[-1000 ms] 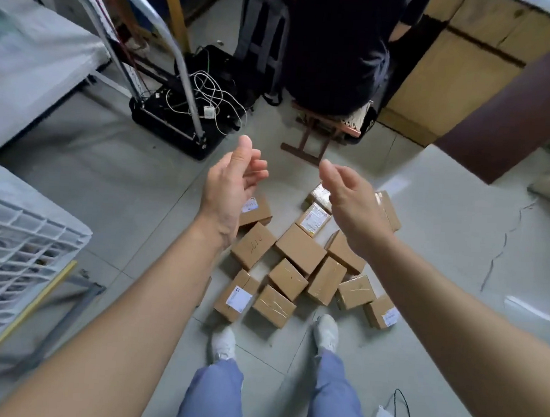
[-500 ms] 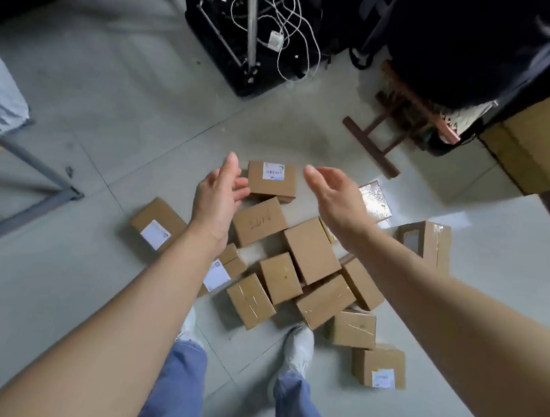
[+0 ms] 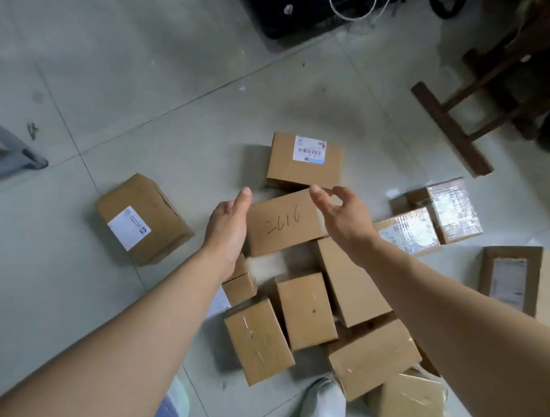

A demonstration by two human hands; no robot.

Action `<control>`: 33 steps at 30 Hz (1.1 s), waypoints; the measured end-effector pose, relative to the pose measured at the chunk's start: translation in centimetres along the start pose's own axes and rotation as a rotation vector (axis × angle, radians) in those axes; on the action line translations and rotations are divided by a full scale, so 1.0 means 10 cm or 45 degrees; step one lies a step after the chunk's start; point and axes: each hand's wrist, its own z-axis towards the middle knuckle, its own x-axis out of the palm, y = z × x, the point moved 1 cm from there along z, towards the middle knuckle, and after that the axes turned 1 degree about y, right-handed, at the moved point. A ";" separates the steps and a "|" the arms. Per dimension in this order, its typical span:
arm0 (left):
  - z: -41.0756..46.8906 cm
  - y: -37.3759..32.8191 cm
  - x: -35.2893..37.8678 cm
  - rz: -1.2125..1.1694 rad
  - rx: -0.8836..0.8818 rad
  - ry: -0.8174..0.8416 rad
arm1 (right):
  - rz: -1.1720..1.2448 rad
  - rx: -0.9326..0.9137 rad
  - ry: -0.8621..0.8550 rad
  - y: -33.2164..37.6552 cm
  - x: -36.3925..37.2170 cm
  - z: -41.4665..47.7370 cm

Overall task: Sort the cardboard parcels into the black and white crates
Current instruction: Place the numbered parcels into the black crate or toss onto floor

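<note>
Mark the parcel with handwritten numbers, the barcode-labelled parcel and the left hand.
Numbered parcel point(image 3: 282, 222): head view, written top face.
Barcode-labelled parcel point(image 3: 283, 168): head view, bare top.
Left hand point(image 3: 228, 226): head view, back of hand.

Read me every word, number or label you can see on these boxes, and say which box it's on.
"2616", handwritten on the middle box.
Barcode label on the far box: print too small to read.
White label on the left box: print too blurred to read.
Label on the taped box at right: blurred under tape.
Label on the edge box, far right: blurred.
</note>
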 end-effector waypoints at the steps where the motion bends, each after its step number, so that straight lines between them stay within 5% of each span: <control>1: 0.15 0.11 0.03 -0.007 -0.029 -0.011 | 0.006 0.014 0.016 -0.11 0.08 0.13; 10: 1.00 0.59 0.29 -0.146 -0.329 -0.094 | -0.013 0.304 0.153 -0.86 0.52 0.87; 17: 0.78 0.43 0.18 -0.142 -0.302 -0.146 | -0.059 0.374 0.094 -0.70 0.45 0.73; 24: -0.12 -0.59 -0.12 -0.154 -0.147 -0.221 | 0.075 0.201 -0.107 0.50 -0.18 0.09; 33: -1.78 -2.87 -0.75 -0.394 0.328 -0.220 | 0.185 -0.133 -0.244 3.01 -1.27 -0.99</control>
